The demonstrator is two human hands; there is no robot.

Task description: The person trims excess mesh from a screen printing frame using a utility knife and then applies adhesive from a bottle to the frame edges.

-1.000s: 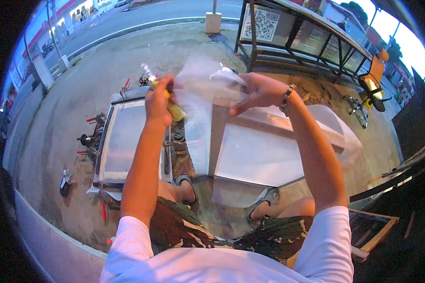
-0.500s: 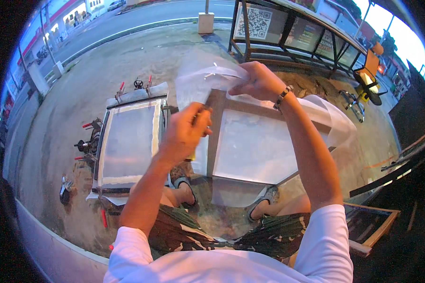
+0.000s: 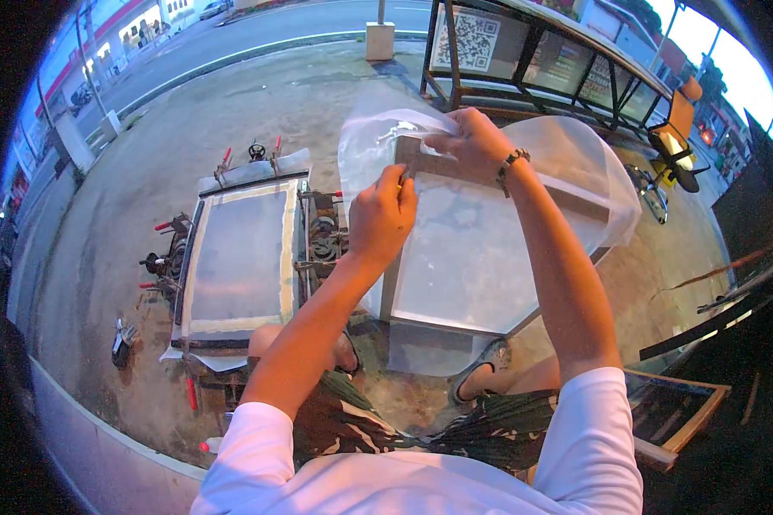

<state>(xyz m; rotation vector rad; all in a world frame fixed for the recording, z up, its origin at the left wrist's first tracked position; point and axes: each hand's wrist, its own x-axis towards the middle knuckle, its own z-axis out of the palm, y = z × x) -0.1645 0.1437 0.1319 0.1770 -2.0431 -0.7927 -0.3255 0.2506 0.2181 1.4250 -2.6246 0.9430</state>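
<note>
At the grey frame's [image 3: 390,287] 11 o'clock corner: left hand [image 3: 385,221] closed on small tool [image 3: 401,182], mostly hidden by fingers. Right hand [image 3: 479,142], frame's 12 o'clock, grips bunched translucent sheet [image 3: 567,144]; sheet edges stick out past frame. Frame itself just 3 o'clock of picture centre. 1 clamped screen [image 3: 240,249] at 9 o'clock, 1 orange chair [image 3: 678,118] at 2 o'clock.

The right hand [image 3: 481,142] grips a translucent sheet [image 3: 365,142] spreading beyond a brown frame [image 3: 390,292]; the left hand [image 3: 382,219], nearby, curls around a mostly hidden object. Leftward sits a pale screen [image 3: 240,249] with clamps [image 3: 276,148].
</note>
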